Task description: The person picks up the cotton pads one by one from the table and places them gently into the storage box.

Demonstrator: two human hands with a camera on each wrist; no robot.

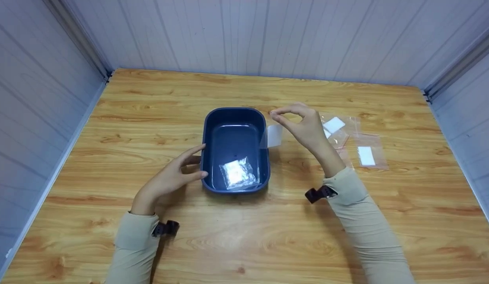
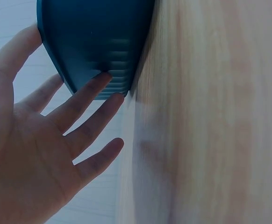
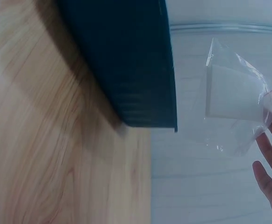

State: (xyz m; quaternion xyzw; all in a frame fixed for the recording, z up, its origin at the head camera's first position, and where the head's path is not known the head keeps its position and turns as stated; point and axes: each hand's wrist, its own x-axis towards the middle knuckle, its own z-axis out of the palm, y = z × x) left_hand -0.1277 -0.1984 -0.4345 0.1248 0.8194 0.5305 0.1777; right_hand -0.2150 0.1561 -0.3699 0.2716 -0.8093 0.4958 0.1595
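Note:
A dark blue rectangular tub (image 1: 235, 152) stands on the wooden table. My left hand (image 1: 171, 173) touches its left wall, thumb at the rim and fingers spread; the left wrist view shows straight fingers (image 2: 87, 100) against the ribbed side. My right hand (image 1: 305, 128) pinches the top of a clear zip bag (image 3: 236, 98) with a flat white block inside. That bag hangs at the tub's right rim, overlapping it in the head view. Inside the tub, toward its near end, lies another clear bag (image 1: 238, 173) with a white piece in it.
To the right, several clear bags with white blocks lie on the table (image 1: 236, 244): an overlapping group (image 1: 334, 125) by the right wrist and one bag (image 1: 366, 156) further right. Pale panel walls (image 1: 244, 35) enclose the back and both sides.

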